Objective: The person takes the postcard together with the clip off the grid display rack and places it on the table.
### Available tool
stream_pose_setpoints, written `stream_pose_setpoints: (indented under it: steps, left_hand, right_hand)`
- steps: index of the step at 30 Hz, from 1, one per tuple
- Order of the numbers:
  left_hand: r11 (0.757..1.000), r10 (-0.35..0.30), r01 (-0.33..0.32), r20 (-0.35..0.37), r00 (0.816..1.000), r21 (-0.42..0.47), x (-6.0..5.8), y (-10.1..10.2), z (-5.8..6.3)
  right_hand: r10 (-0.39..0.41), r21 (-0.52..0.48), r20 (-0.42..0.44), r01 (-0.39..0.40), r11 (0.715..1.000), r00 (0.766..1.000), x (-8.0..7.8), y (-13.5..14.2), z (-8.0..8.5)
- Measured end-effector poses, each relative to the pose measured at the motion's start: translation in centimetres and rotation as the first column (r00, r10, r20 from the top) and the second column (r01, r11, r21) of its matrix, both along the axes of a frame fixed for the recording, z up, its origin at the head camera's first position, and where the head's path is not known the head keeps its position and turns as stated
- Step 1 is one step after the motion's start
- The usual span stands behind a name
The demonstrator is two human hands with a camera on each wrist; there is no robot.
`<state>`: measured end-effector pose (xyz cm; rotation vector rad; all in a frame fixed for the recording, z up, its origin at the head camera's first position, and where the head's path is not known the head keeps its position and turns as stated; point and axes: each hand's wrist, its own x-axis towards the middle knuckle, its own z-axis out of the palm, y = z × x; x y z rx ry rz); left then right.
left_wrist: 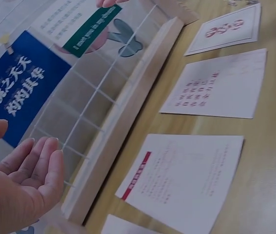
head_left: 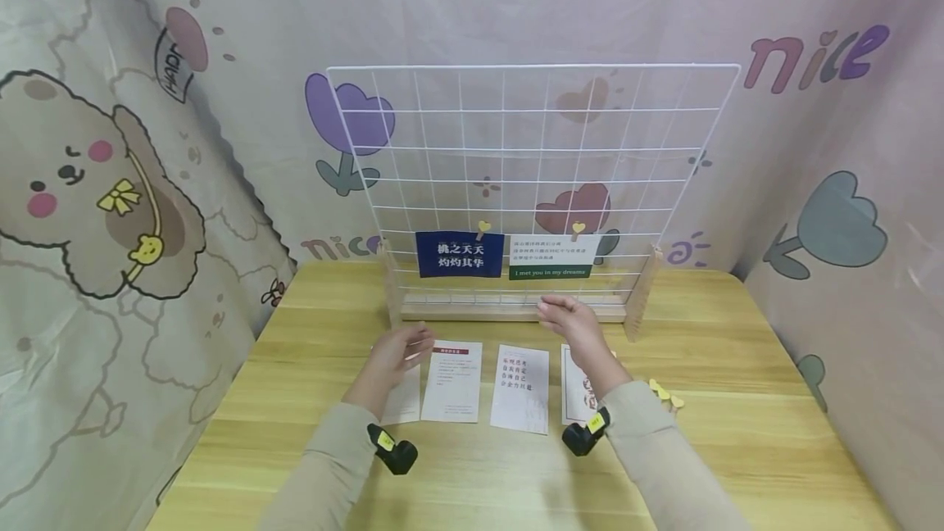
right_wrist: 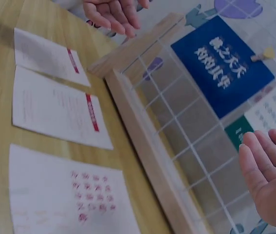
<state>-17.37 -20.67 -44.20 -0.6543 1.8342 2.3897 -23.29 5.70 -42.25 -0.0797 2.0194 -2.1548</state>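
Observation:
My left hand [head_left: 401, 348] hovers over the leftmost card [head_left: 401, 400], fingers loosely bent and holding nothing. In the left wrist view its palm and relaxed fingers [left_wrist: 50, 168] show near the blue card [left_wrist: 28, 83]. The right hand [head_left: 575, 326], also bare, is raised in front of the rack's wooden base, below the white and green card [head_left: 553, 256]. Both of those cards hang on a white wire grid rack [head_left: 546, 111], each under a heart-topped clip such as the yellow one [head_left: 578, 229]. My right forearm partly covers the rightmost table card [head_left: 571, 375].
Between the arms lie a card with a red heading [head_left: 451, 383] and a card with red writing [head_left: 519, 390] on the wooden table [head_left: 472, 490]. Several yellow heart clips [head_left: 667, 396] lie beside the right sleeve. A printed curtain [head_left: 664, 6] surrounds the table's back and sides.

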Motion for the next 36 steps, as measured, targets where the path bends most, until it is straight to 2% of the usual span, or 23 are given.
stream_pose_setpoints:
  steps: [8, 16, 21, 25, 28, 32, 36]
  left_hand:
    - [1.0, -0.009, 0.009, -0.026, 1.0, 0.027, -0.7, -1.4, 1.0]
    - [0.998, -0.021, 0.022, -0.023, 1.0, 0.052, -2.1, -2.3, 1.9]
    - [0.999, -0.002, 0.002, 0.003, 1.0, 0.036, -2.7, -2.7, 2.7]
    - [0.997, 0.016, -0.017, 0.018, 1.0, 0.076, -3.3, -3.0, 3.2]
    - [0.995, 0.02, -0.023, 0.026, 0.999, 0.094, -3.6, -3.3, 3.3]
    - [0.998, 0.007, -0.009, 0.045, 0.999, 0.055, -4.2, -3.8, 3.2]
    - [1.0, 0.008, -0.009, 0.048, 0.999, 0.03, -4.6, -4.0, 3.1]
  right_hand:
    - [0.041, 0.011, -0.032, -0.041, 0.999, 0.999, -1.4, -1.7, 1.8]
    - [0.079, 0.042, -0.063, -0.076, 0.996, 0.995, -2.9, -2.8, 3.1]
    - [0.092, 0.068, -0.079, -0.087, 0.994, 0.993, -3.9, -3.6, 4.2]
    - [0.11, 0.067, -0.113, -0.102, 0.993, 0.988, -4.5, -4.2, 4.9]
    - [0.12, 0.066, -0.136, -0.112, 0.992, 0.983, -4.9, -4.6, 5.3]
    - [0.121, 0.087, -0.148, -0.109, 0.99, 0.982, -5.3, -5.2, 5.8]
    - [0.125, 0.152, -0.17, -0.1, 0.983, 0.977, -5.7, -5.7, 6.4]
